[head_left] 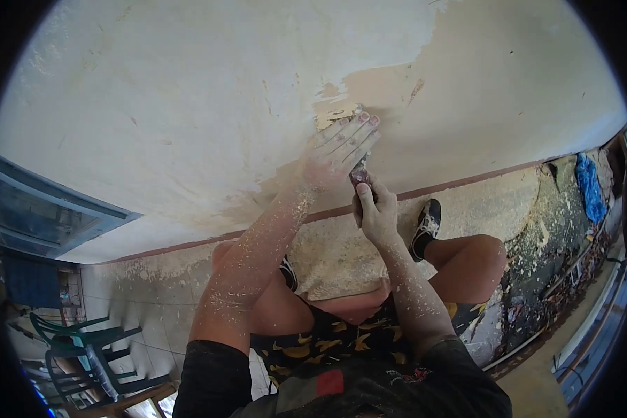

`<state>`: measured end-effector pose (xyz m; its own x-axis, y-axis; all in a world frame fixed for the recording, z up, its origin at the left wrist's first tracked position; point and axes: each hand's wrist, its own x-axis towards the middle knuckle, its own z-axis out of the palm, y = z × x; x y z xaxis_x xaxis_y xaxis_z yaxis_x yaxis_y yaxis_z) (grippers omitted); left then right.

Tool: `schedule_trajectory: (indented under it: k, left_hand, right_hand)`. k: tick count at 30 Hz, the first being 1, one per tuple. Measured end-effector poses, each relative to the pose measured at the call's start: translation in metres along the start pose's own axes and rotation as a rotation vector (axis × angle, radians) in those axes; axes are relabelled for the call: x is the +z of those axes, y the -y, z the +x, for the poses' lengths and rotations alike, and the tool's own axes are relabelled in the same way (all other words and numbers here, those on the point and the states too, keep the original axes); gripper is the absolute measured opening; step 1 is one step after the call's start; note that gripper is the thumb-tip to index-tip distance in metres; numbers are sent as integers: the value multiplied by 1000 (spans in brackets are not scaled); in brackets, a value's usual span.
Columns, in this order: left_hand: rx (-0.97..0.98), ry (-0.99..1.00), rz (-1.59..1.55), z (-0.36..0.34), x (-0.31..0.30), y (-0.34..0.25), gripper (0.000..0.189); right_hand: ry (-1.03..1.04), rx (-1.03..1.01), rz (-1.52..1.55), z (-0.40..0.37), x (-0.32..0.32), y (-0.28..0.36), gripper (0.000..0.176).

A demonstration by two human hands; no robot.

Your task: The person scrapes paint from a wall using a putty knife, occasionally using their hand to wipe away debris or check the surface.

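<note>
My right hand [377, 214] is closed around the handle of a scraper [359, 171] held up against the wall [209, 90]. My left hand [343, 145] lies over the scraper's blade with its fingers stretched out together and dusted white, covering most of the blade. Just past those fingertips, at the blade's edge, is a small patch of loosened, yellowish paint [336, 113]. Pale paint covers the wall's left and upper parts, while a smoother beige area [467, 118] shows on the right. Paint flakes cling to both forearms.
Paint chips litter the floor [334, 258] along the wall's foot, around my shoes [428, 221]. A blue-framed window [63, 216] is at left, with green plastic chairs [83, 348] below it. A blue plastic bag [589, 188] and debris lie at right.
</note>
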<state>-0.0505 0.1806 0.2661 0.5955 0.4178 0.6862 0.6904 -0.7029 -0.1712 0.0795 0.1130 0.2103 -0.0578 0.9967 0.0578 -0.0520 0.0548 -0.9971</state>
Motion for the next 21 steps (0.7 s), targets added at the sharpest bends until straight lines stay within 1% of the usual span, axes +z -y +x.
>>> schedule_trajectory:
  k: [1, 2, 4, 5, 7, 8, 10, 11, 12, 14, 15, 17, 18, 19, 20, 21]
  left_hand:
    - [-9, -44, 18, 4, 2, 2, 43]
    - [-14, -37, 10, 1, 7, 5, 43]
    - [-80, 91, -15, -10, 9, 1, 44]
    - [-75, 92, -19, -8, 9, 0, 44]
    - [52, -98, 26, 6, 2, 4, 43]
    - [43, -95, 26, 9, -1, 7, 43]
    - [-103, -13, -37, 15, -11, 10, 39]
    - [-109, 53, -7, 9, -7, 15, 40]
    - [-114, 55, -7, 1, -6, 14, 40]
    - [-2, 24, 96, -3, -6, 14, 40]
    - [4, 20, 105, 5, -12, 15, 40]
    - [76, -56, 148, 19, -20, 22, 39]
    - [63, -41, 143, 30, -22, 25, 39]
    - [51, -168, 104, 45, -21, 29, 38]
    - [38, -297, 69, 49, -21, 30, 38]
    - [-49, -181, 57, 29, -15, 24, 38]
  right_hand:
    - [-8, -33, 4, 4, -1, 9, 31]
    - [-18, -69, 9, 8, -2, 12, 31]
    - [-33, -15, 51, 0, 5, -2, 31]
    - [-32, -11, 78, -2, 7, -14, 31]
    - [-19, -4, 107, 5, 10, -3, 32]
    - [-13, 3, 105, 8, 7, 2, 32]
    - [-8, -108, 69, 16, 3, 31, 31]
    - [-9, -72, 111, 15, 3, 34, 30]
    - [-6, -67, 110, 11, 6, 27, 30]
    - [-16, -15, 140, 5, 14, 3, 31]
    - [-4, -24, 123, 5, 19, 10, 31]
    - [-1, -75, 101, 13, 14, 24, 31]
    - [1, -99, 69, 16, 12, 39, 31]
    - [-30, -172, 104, 20, 12, 50, 31]
    - [-24, -149, 106, 15, 13, 46, 31]
    - [-22, -110, 134, 11, 15, 43, 30]
